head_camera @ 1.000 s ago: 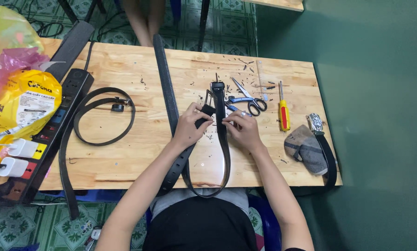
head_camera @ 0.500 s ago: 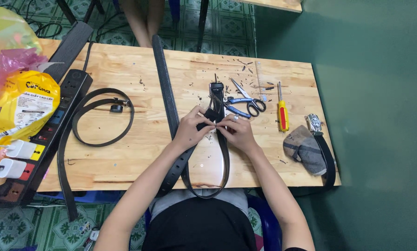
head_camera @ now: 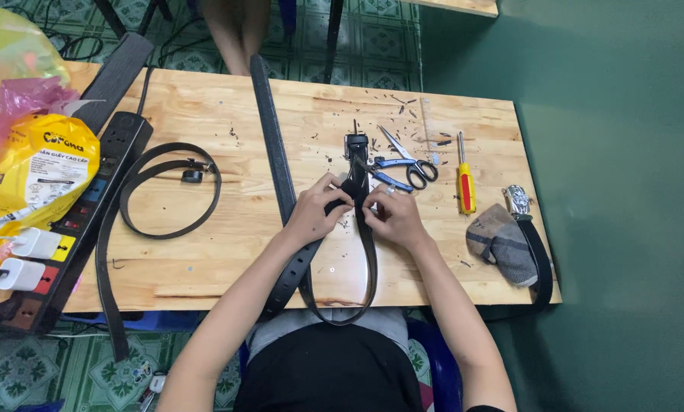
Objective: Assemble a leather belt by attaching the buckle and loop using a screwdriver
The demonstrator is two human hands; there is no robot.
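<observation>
1. Where the wooden table [head_camera: 227, 252] shows its middle, both hands meet on a black belt [head_camera: 369, 252] that loops down over the near edge toward the person's lap.
2. The left hand [head_camera: 315, 214] has its fingers closed on the belt, pinching the strap just below the buckle end [head_camera: 355, 145].
3. The right hand [head_camera: 394, 216] grips the same strap from the right side, fingertips pressed against it and touching or nearly touching those of the left hand.
4. The buckle end lies flat on the table, just far of the hands.
5. A pair of blue-handled scissors [head_camera: 403, 162] lies just right of the buckle end, and a screwdriver with a red and yellow handle [head_camera: 465, 179] lies further right.
6. At the right edge, a folded grey cloth [head_camera: 503, 243] rests beside another belt with a silver buckle [head_camera: 531, 236].
7. A long dark strap [head_camera: 271, 145] runs from the far edge toward the left forearm.
8. To the left, a coiled black belt [head_camera: 140, 206] lies near a black power strip [head_camera: 90, 198] holding white plugs.
9. A yellow plastic bag [head_camera: 29, 172] sits at the far-left corner.
10. Small dark scraps are scattered across the far part of the table.
</observation>
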